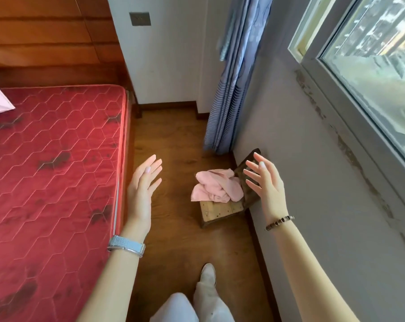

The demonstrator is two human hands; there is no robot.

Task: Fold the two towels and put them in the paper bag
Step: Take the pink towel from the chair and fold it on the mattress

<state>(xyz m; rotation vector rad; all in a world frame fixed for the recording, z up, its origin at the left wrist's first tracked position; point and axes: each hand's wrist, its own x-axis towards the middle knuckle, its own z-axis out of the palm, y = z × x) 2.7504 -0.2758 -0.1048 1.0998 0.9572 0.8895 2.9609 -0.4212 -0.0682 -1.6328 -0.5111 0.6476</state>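
While both hands are hanging spread and empty, I'm reading the crumpled pink towels (pixel 216 185) heaped on a low wooden stool (pixel 222 211), at 9 o'clock of my right hand (pixel 265 182), left hand (pixel 142 189) farther off.

Pink towels (pixel 216 185) lie in a messy heap on a small wooden stool (pixel 221 211). The left hand (pixel 143 184) and right hand (pixel 265 180) hang spread above the floor (pixel 173 240), holding nothing.
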